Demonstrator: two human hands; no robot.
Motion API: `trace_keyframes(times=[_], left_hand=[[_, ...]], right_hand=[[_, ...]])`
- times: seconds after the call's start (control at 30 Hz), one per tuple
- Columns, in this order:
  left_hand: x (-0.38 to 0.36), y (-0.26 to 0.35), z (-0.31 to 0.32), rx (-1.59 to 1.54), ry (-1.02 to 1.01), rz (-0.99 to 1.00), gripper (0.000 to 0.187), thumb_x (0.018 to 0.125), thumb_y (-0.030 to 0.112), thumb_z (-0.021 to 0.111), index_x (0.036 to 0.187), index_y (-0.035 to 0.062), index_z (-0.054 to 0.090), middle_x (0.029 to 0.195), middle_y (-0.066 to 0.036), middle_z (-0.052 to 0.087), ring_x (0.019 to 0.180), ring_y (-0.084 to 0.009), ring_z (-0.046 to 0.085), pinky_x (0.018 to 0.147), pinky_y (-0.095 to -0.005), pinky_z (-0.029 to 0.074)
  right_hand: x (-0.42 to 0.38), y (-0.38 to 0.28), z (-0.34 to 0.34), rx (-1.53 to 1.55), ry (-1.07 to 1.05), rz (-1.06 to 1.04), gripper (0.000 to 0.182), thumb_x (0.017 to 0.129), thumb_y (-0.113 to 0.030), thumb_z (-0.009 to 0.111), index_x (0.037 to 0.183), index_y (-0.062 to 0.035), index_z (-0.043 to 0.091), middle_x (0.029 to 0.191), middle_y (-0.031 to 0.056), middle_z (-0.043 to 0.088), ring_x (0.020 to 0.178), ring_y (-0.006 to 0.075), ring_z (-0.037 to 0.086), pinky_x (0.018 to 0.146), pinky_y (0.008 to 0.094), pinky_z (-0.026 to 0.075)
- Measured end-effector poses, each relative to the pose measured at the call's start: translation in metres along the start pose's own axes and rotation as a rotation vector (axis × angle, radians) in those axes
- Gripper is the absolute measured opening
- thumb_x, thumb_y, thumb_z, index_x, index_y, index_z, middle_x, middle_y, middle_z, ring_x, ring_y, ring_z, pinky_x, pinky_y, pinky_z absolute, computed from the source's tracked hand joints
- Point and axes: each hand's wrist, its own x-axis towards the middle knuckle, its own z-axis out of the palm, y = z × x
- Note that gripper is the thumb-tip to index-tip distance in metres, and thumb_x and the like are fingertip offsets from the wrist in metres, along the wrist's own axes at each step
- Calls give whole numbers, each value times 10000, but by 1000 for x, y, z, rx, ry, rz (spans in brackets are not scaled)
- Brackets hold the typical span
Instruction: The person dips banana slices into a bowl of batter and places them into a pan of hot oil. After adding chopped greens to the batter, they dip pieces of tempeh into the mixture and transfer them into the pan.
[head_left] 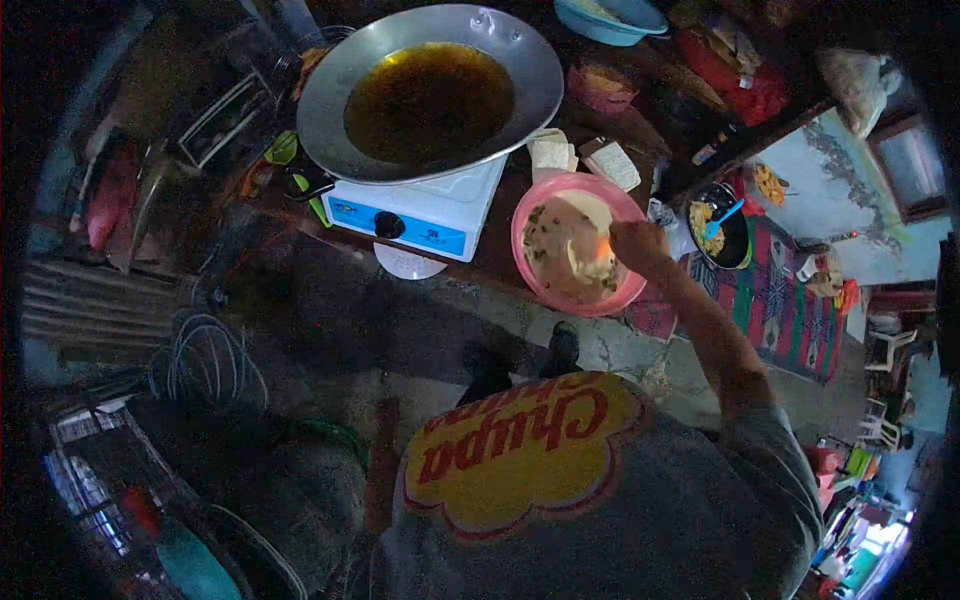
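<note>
My right hand (640, 247) is over the right side of a pink basin (522, 250), its fingers closed; something small and orange shows at the fingertips, too blurred to name. Pale liquid with green bits (555, 245) fills the basin. To the basin's left stands a white and blue gas stove (405, 215), bearing a wide metal wok (325, 110) of dark golden oil (430, 100). White blocks (612, 165) and pale slices (550, 152) lie just behind the basin. My left hand does not show.
A black pan (735, 240) with food and a blue utensil (722, 219) is at the right, near a striped woven cloth (770, 300). A blue bowl (612, 30) stands at the back. Coiled cable (215, 360) lies at the left. White chairs (885, 350) stand far right.
</note>
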Motion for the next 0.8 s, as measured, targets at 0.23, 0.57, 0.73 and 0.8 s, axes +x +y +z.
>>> trace_keyframes(times=[0.23, 0.57, 0.73, 0.8], left_hand=[[7, -7, -17, 226, 1, 89, 302, 765, 261, 483, 1033, 121, 496, 982, -51, 531, 884, -225, 505, 731, -374, 420], [-6, -26, -3, 173, -74, 148, 394, 703, 273, 527, 1067, 126, 487, 1082, -106, 477, 1024, -256, 436, 832, -393, 395], [-2, -31, -6, 414, -275, 212, 339, 734, 337, 500, 952, 78, 531, 932, -109, 533, 869, -232, 501, 701, -371, 445], [-10, -12, -46, -109, -285, -18, 346, 745, 363, 493, 921, 69, 540, 859, -90, 531, 783, -209, 497, 645, -359, 433]], right_hand=[[0, -8, -3, 73, -14, -142, 121, 713, -218, 466, 691, -113, 522, 626, 93, 558, 604, 272, 570, 506, 385, 447], [10, -20, -24, 87, -124, 131, 198, 747, -265, 421, 728, -136, 570, 667, 112, 585, 670, 211, 599, 559, 392, 468], [1, -20, 4, -27, 47, -248, 187, 742, -273, 429, 694, -135, 546, 630, 95, 574, 548, 249, 570, 449, 394, 440], [5, 1, 7, -134, -22, -33, 165, 735, -286, 443, 717, -161, 549, 628, 97, 570, 574, 277, 569, 497, 406, 444]])
